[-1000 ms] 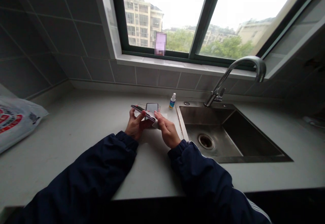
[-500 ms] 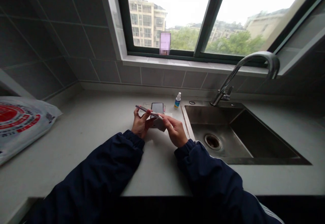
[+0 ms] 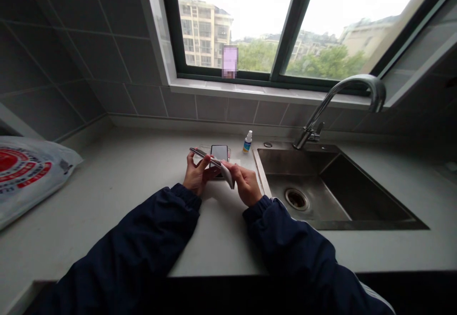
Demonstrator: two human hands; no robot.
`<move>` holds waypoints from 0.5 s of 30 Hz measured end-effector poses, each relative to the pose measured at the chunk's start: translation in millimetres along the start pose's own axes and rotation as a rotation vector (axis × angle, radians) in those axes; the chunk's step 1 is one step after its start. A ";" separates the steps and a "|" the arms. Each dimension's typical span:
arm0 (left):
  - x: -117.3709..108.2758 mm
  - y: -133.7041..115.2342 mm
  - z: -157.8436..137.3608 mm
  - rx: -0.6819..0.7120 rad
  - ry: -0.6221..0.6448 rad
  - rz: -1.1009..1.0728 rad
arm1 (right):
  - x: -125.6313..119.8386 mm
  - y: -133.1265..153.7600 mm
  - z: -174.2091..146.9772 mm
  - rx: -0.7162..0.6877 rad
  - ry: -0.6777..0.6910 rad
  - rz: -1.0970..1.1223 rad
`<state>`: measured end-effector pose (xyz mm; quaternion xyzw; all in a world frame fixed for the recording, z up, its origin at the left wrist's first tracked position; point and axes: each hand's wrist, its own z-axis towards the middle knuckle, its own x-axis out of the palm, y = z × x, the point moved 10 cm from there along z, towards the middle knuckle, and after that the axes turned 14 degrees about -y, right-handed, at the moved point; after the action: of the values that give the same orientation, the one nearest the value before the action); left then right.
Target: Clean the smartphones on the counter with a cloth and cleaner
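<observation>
White and limp, a cloth (image 3: 227, 176) was pinched between the thumb and fingers of the right hand (image 3: 247, 182) and held at the right-hand end of a slim, flat device (image 3: 202, 153). That device was grasped in the left hand (image 3: 193, 176) — thumb on one side, fingers around the other — and was kept tilted above the pale counter (image 3: 117, 177), so that mostly its edge was shown. Just beyond it, a phone (image 3: 219, 150) was laid flat on the counter, partly hidden by the held device. A small spray bottle (image 3: 247, 142) with a blue and yellow label was stood upright nearby, between the phone and the steel sink (image 3: 317, 205). Over the sink, a curved chrome tap (image 3: 377, 95) was mounted. At the far left, well apart from both hands, a printed plastic bag (image 3: 32, 177) was partly cut off by the picture's edge.
</observation>
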<state>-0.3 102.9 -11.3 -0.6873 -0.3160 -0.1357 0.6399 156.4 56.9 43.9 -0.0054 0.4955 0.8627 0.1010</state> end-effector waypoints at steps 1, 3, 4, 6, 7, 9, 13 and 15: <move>-0.1 -1.2 0.4 0.000 -0.001 -0.014 | -0.8 0.6 0.6 -0.016 -0.007 0.011; -0.8 -3.1 1.6 -0.003 -0.011 -0.037 | -4.1 -5.1 2.5 0.008 -0.042 -0.002; -1.4 -3.5 2.2 -0.008 -0.018 -0.046 | -5.9 -10.7 3.4 0.046 -0.062 -0.020; -2.3 -3.3 2.6 -0.023 -0.033 -0.054 | -7.4 -16.6 4.1 0.094 -0.079 -0.017; -1.7 -3.0 2.1 -0.030 -0.030 -0.048 | -6.0 -14.9 4.0 0.082 -0.066 -0.005; 2.2 -2.6 -0.3 -0.036 0.003 -0.022 | -3.1 -5.0 3.0 0.014 -0.035 0.022; 11.5 2.1 -6.7 -0.055 0.096 0.038 | 11.5 4.9 -3.5 -0.045 0.115 0.017; 14.9 9.0 -9.4 -0.090 0.138 0.058 | 18.7 4.8 -6.7 -0.064 0.184 -0.001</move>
<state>18.6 97.9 -8.4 -0.7131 -0.2447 -0.1785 0.6322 136.6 51.9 42.6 -0.0882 0.4748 0.8739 0.0552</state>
